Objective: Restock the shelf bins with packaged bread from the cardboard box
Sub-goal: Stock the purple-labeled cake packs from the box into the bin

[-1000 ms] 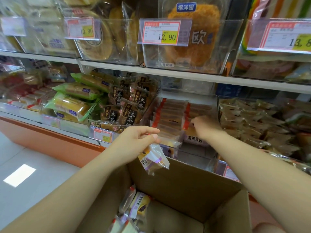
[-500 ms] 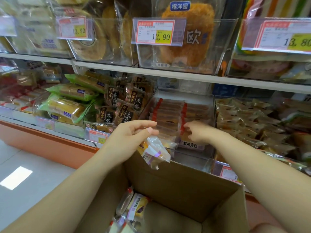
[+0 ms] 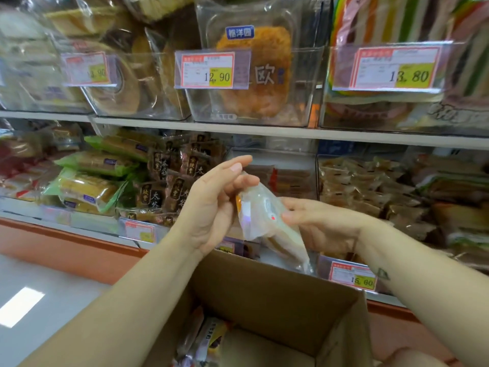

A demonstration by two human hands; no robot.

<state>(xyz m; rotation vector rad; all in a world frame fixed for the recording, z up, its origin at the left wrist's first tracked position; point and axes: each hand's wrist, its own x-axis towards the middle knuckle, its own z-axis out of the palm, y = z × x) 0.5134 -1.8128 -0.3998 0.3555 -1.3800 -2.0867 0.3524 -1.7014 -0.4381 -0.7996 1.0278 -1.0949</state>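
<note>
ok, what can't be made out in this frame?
- bread packet: head view, blur and wrapper glare make its print unreadable.
- right hand: head view, the packet hides whether it grips.
- cardboard box: head view, cut by the bottom edge; forearms cover most contents.
- left price tag: head view, first digits blurred.

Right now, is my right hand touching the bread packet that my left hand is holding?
Touching. The head view shows the right hand's fingertips lying on the bread packet's right side, no gap, while the left hand pinches its top.
</note>
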